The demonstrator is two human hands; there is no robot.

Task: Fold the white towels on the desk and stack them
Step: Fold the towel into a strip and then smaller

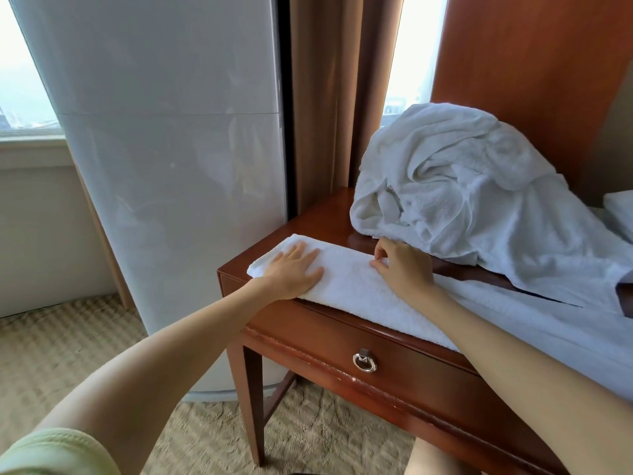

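While the right hand (404, 269) pinches the far hem of the towel (352, 289) on the desk (308, 217) and the left hand (294, 269) presses flat beside that pinch, the heap (462, 186) just beyond may snag and skew the fold.

Hands: two are counted, a left hand (294, 272) and a right hand (404, 265).
Towels: three white items are counted: one flat towel (352, 286), one crumpled heap (462, 186) and one folded piece (620, 210) cut off by the right edge. How many towels make up the heap cannot be told.
Desk: one (318, 217).
Drawer: one (308, 323), fitted with one ring pull (364, 362).
Windows: two bright panes are seen (20, 70) (411, 56).
Curtain: one (329, 97).
White column: one (171, 166).
Green sleeve: one (51, 454).
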